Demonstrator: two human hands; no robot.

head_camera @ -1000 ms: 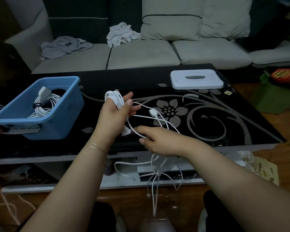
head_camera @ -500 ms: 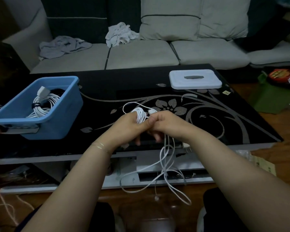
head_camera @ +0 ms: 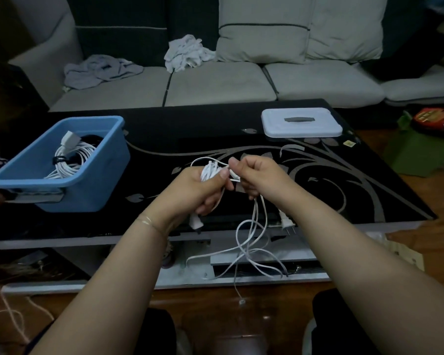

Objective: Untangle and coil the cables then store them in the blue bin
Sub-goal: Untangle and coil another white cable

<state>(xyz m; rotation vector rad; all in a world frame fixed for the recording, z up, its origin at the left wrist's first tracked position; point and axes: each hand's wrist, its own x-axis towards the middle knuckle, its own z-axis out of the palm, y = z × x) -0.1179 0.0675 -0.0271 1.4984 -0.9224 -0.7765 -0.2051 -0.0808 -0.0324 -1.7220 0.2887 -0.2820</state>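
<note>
Several loops of white cable [head_camera: 210, 172] sit bunched in the left hand's [head_camera: 200, 190] grip above the table's [head_camera: 164, 129] front edge; the right hand [head_camera: 256, 175] pinches the next strand. Dangling slack may snag or knot; the bundle could spring apart before reaching the blue bin [head_camera: 92, 185] at the left edge.

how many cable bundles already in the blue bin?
2 visible: a white coiled cable with a black tie, and a black cable behind it, both in the blue bin. More may be hidden underneath.

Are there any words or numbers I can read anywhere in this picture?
None can be read.
Red packet at the far right: yellow print, too blurred.
Small sticker on the black table: too small.
Paper on the floor: markings too dim.
</note>
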